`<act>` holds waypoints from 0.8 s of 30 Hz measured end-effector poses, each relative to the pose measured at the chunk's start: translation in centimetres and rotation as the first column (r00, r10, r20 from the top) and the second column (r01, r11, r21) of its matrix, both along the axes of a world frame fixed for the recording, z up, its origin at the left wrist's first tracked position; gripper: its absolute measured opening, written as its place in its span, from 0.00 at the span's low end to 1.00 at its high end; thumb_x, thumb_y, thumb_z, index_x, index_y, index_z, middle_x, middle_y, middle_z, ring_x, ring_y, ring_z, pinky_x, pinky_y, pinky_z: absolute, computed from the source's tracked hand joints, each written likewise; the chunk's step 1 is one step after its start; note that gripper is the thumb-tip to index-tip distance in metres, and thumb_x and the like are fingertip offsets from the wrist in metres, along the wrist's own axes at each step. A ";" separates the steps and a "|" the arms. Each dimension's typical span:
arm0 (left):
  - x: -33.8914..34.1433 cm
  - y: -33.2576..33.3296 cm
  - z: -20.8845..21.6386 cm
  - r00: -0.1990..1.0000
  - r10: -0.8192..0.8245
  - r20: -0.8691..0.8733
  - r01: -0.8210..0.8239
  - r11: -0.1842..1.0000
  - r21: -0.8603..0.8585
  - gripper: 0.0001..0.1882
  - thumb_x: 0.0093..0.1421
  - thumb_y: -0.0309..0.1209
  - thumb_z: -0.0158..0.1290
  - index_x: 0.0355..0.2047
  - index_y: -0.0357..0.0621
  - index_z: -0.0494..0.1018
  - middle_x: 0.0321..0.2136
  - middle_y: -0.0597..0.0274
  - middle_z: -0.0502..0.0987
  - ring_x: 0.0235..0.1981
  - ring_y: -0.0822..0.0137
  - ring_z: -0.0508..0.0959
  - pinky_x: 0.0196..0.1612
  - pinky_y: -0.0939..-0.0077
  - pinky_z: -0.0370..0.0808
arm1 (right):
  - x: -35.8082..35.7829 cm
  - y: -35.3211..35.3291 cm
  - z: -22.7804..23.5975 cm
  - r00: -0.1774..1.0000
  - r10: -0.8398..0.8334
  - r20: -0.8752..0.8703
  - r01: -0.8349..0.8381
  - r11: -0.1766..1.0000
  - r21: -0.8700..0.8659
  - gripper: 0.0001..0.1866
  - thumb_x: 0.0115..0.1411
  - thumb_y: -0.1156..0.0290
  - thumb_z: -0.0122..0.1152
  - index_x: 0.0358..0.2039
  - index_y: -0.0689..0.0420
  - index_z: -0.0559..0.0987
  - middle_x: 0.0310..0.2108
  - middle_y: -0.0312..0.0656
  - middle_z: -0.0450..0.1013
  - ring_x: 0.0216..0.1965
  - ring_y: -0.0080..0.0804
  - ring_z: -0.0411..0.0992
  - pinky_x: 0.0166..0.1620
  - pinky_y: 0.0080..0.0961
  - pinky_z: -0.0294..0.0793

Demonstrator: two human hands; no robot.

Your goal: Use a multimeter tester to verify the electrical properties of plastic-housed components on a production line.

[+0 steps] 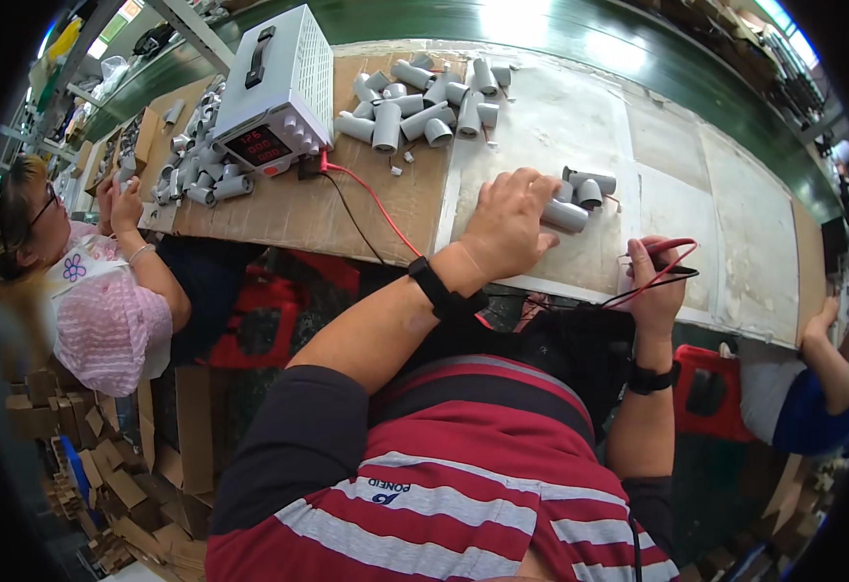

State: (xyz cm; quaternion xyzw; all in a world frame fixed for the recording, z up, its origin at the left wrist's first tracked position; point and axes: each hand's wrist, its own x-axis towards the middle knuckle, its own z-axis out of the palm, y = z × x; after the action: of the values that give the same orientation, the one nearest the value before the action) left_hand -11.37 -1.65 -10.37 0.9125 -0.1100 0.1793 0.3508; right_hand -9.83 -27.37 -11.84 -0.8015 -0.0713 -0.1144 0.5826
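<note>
My left hand [510, 221] reaches over the table, its fingers curved and the thumb apart. Between thumb and fingertips lies the left end of a grey cylindrical housing [567, 215]; whether they touch it is unclear. Just beyond are another grey housing [594, 180] and a short one with a rounded top [589, 194]. Near the table's front edge, my right hand [655, 291] is closed on the red test lead [672, 245] and the black test lead [681, 275]. Their tips are too small to make out.
A bench power supply [279, 92] with a lit red display stands on cardboard [400, 199] at left, leads plugged in. Piles of grey housings [385, 126] lie beside it. A co-worker [104, 291] sits at left; another person's arm [822, 354] shows at right. Red stools [705, 393] stand below.
</note>
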 end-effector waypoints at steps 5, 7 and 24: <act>0.6 0.1 0.5 0.987 -0.156 -0.042 0.158 0.987 0.040 0.29 0.52 0.26 0.66 0.56 0.48 0.73 0.43 0.52 0.78 0.46 0.50 0.77 0.52 0.57 0.73 | -0.3 -0.8 -0.1 0.999 0.002 -0.038 0.001 0.998 0.061 0.07 0.67 0.69 0.67 0.39 0.58 0.80 0.27 0.33 0.76 0.24 0.18 0.69 0.28 0.17 0.68; 0.6 0.6 0.7 0.980 -0.187 -0.064 0.191 0.980 0.050 0.29 0.53 0.25 0.66 0.56 0.47 0.73 0.43 0.52 0.78 0.45 0.52 0.78 0.51 0.59 0.74 | -0.2 -0.8 -0.1 0.998 -0.002 -0.065 0.008 0.995 0.104 0.07 0.67 0.69 0.67 0.39 0.58 0.80 0.27 0.34 0.76 0.24 0.18 0.69 0.28 0.17 0.67; -2.4 4.4 1.1 0.957 -0.195 -0.215 0.116 0.936 -0.331 0.18 0.55 0.22 0.66 0.47 0.40 0.80 0.44 0.59 0.77 0.41 0.67 0.78 0.46 0.74 0.76 | -0.1 1.5 0.3 0.980 0.071 -0.184 0.011 0.911 0.411 0.05 0.68 0.71 0.65 0.41 0.57 0.79 0.31 0.36 0.78 0.24 0.16 0.69 0.26 0.12 0.66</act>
State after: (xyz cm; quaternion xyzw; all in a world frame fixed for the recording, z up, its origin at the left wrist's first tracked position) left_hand -13.76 2.78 -9.28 0.8481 -0.1083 0.0524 0.5160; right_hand -9.89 -25.87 -11.56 -0.6674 -0.0006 -0.0387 0.7437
